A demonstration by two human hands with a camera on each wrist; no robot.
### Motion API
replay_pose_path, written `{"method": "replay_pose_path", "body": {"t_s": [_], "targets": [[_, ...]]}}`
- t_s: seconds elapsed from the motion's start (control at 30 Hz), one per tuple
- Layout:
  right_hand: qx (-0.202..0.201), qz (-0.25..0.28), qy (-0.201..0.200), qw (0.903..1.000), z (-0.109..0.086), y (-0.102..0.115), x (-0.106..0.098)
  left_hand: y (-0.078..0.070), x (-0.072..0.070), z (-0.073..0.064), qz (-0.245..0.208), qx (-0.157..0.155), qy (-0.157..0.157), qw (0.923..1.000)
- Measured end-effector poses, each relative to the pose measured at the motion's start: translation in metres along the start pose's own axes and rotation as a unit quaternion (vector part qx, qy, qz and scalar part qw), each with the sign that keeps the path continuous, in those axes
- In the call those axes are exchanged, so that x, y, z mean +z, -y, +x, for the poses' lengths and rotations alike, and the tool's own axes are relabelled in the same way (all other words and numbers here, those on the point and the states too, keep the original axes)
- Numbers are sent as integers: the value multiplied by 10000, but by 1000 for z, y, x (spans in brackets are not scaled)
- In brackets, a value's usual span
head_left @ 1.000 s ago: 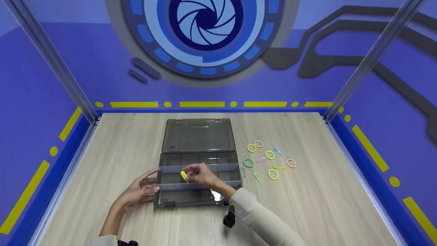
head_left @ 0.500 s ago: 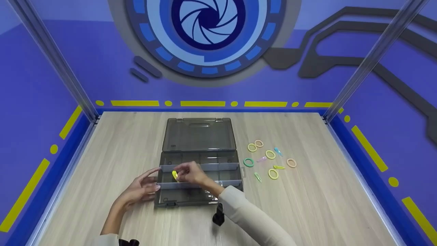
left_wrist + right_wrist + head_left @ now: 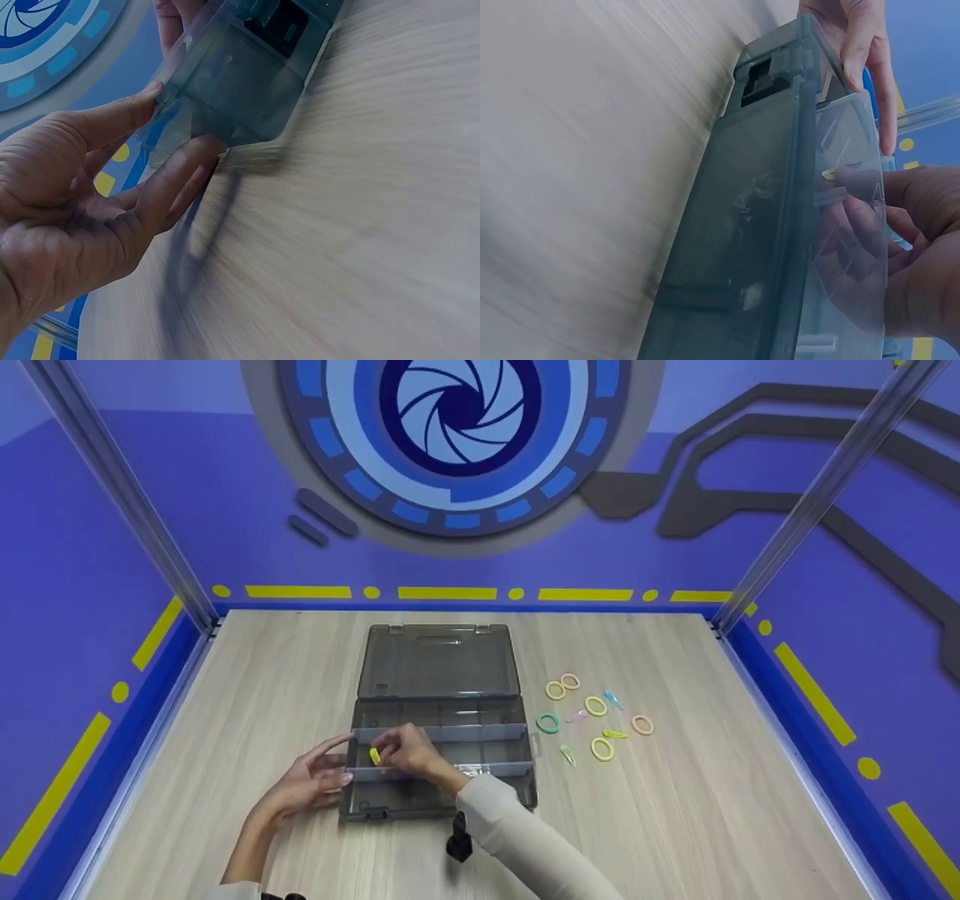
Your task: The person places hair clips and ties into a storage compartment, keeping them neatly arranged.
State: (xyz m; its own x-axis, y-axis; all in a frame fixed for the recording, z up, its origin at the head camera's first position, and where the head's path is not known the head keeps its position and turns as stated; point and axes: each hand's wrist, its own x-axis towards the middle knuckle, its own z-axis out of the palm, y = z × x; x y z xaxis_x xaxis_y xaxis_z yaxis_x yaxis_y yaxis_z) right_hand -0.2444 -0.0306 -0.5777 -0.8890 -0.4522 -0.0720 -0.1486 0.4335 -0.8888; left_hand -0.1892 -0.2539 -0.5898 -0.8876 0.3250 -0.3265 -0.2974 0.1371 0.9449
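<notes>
A smoky, see-through organizer box (image 3: 352, 799) stands with its lid (image 3: 439, 667) laid back. Two pale dividers split it into long rows. My right hand (image 3: 411, 754) reaches into the middle row near its left end and pinches a yellow hair clip (image 3: 375, 756). Through the box wall in the right wrist view, the clip (image 3: 829, 174) shows only as a small yellow spot at the fingertips. At the box's left side, my left hand (image 3: 300, 786) touches the wall with spread fingers; in the left wrist view its fingertips (image 3: 206, 146) rest against the corner.
Right of the box lie several hair ties, among them a green one (image 3: 547, 723) and a peach one (image 3: 642, 725). Between them are a blue clip (image 3: 613, 700), a pink clip (image 3: 577, 716), another yellow clip (image 3: 615, 733) and a green clip (image 3: 568, 755). Blue walls enclose the table.
My right hand has moved left along the middle row with the yellow hair clip and sits closer to the left end wall. The left hand stays at the box's side.
</notes>
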Motion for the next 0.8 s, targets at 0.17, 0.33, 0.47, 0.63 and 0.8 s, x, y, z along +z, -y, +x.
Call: {"method": "replay_pose_path", "body": {"t_s": [0.17, 0.33, 0.47, 0.63, 0.8], "targets": [[59, -294, 0, 9996, 2, 0, 4, 0, 0, 0, -7, -17, 11, 10000], [21, -641, -147, 9978, 5, 0, 6, -1, 0, 1, -87, -34, 16, 10000], [-6, -848, -280, 9960, 6, 1, 6, -2, 0, 0, -100, -61, -10, 9999], [13, -1107, -398, 9931, 7, 1, 8, -3, 1, -1, -12, -136, -127, 9998], [184, -1235, -479, 9910, 5, 1, 9, 0, 2, -1, -47, -226, -158, 9996]]}}
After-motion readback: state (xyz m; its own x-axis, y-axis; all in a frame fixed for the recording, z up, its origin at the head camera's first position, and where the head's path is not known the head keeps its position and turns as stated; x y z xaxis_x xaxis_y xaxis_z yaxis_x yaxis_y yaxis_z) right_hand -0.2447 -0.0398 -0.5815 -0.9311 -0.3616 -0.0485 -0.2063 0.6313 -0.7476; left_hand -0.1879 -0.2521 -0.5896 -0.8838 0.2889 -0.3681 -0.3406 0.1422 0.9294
